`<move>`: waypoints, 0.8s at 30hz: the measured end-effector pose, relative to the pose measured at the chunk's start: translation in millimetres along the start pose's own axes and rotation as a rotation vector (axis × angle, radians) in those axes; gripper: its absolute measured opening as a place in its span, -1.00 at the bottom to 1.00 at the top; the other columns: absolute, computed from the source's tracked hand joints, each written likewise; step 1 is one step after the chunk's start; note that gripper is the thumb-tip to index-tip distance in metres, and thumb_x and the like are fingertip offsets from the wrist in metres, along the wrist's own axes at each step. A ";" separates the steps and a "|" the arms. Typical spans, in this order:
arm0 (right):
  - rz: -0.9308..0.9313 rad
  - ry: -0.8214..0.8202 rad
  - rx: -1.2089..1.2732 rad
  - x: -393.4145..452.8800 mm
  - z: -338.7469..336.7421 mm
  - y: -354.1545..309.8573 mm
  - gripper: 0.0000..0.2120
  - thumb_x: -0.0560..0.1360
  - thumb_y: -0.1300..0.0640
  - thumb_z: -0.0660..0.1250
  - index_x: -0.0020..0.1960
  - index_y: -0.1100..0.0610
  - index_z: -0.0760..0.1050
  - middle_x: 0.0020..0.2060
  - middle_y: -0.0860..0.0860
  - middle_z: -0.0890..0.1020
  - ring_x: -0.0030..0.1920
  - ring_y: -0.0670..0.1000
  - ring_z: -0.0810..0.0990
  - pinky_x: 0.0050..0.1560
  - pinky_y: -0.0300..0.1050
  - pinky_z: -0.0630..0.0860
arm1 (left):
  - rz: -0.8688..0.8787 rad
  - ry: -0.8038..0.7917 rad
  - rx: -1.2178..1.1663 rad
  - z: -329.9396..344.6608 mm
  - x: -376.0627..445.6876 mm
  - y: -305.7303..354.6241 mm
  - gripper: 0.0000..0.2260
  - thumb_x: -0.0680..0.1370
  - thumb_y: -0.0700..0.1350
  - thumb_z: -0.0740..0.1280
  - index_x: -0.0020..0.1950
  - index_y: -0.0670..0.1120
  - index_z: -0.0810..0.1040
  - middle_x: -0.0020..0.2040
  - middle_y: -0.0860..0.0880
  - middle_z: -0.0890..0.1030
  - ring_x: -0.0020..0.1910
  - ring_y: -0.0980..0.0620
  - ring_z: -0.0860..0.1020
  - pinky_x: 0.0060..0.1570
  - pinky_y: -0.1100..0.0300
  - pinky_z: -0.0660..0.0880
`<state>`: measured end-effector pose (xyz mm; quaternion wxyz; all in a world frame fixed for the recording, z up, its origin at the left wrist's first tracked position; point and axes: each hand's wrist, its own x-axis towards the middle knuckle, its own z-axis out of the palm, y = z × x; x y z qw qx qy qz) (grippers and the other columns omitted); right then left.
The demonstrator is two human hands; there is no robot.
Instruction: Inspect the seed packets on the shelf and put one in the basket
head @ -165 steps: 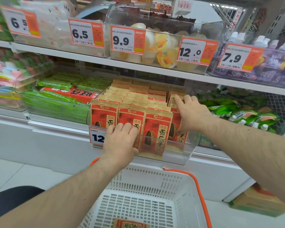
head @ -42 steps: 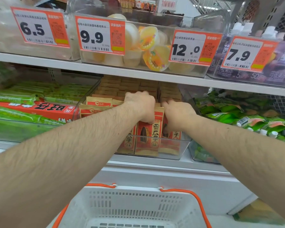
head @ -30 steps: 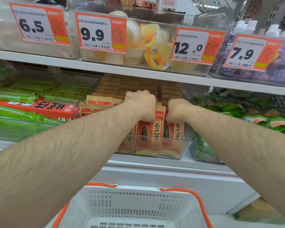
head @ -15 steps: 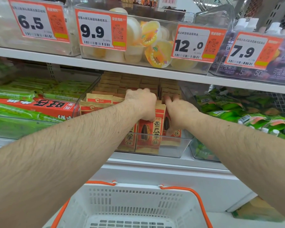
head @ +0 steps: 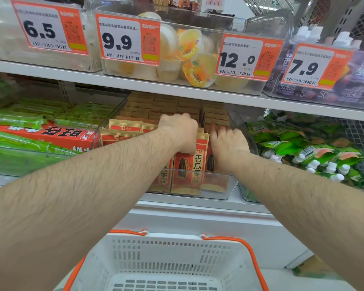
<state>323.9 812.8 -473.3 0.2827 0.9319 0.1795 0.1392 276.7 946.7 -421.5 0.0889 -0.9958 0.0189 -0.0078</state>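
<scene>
Seed packets point(head: 187, 164): flat paper pouches, red-orange faces with tan kraft borders and crimped top seals. Each front carries a dark striped sunflower-seed picture and a column of black characters on a pale panel. They stand upright on their bottom edges, long axis vertical, printed faces toward the aisle, filed front to back in several rows.

Location: clear plastic bin point(head: 219, 192) on the lower shelf point(head: 198, 206), between a bin of green wrapped sticks point(head: 19, 141) on the left and a bin of green spouted pouches point(head: 315, 154) on the right.

Left hand point(head: 180, 133): reaches into the middle rows, knuckles up, fingers curled down over the packet tops, thumb against the face of the front packet. Whether it pinches one packet or several cannot be told.

Right hand point(head: 228, 141): just beside the left, palm down on the right-hand row, fingers laid forward and bent over the packet tops; grip not discernible.

Basket point(head: 170, 259): white slotted plastic, orange handles point(head: 250, 255), below the shelf and between the forearms.

Upper shelf: clear bins of jelly cups point(head: 198, 66) with orange price tags point(head: 127, 39) reading 6.5, 9.9, 12.0, 7.9.
</scene>
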 end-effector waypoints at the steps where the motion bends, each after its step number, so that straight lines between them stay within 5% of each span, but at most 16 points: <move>1: -0.003 0.007 -0.008 -0.8 -0.1 0.6 -0.02 0.46 -0.08 0.45 0.59 0.26 -0.09 0.36 0.19 0.43 0.32 0.16 0.46 0.26 0.02 0.40 | -0.001 -0.001 0.001 -0.1 -0.1 0.4 -0.44 0.49 0.18 0.42 0.42 -0.01 0.43 0.34 -0.09 0.44 0.28 -0.11 0.48 0.16 -0.10 0.45; 9: -0.021 0.021 0.007 -6.7 -1.2 3.8 -0.01 0.44 -0.12 0.44 0.59 0.25 -0.08 0.35 0.19 0.40 0.32 0.16 0.44 0.29 0.03 0.39 | 0.006 0.006 -0.006 0.2 -1.0 0.6 -0.41 0.47 0.19 0.42 0.43 0.00 0.41 0.32 -0.08 0.46 0.26 -0.10 0.49 0.11 -0.08 0.47; 18: -0.036 0.102 0.140 -38.1 -27.6 25.6 -0.16 0.30 -0.28 0.50 0.39 0.12 0.29 0.25 0.11 0.46 0.25 0.15 0.45 0.25 0.07 0.36 | 0.000 0.029 -0.025 -12.8 -23.9 -3.0 -0.30 0.41 0.23 0.45 0.46 0.02 0.32 0.32 -0.06 0.48 0.32 -0.11 0.45 0.27 -0.15 0.41; 24: -0.024 0.105 0.450 -63.7 -57.1 28.3 -0.57 0.50 -0.16 0.28 0.26 0.07 0.44 0.11 0.07 0.53 0.12 0.15 0.53 0.11 0.05 0.46 | 0.094 0.218 -0.039 -20.5 -48.6 0.1 -0.43 0.46 0.13 0.40 0.42 0.00 0.37 0.30 -0.07 0.45 0.32 -0.11 0.41 0.27 -0.12 0.43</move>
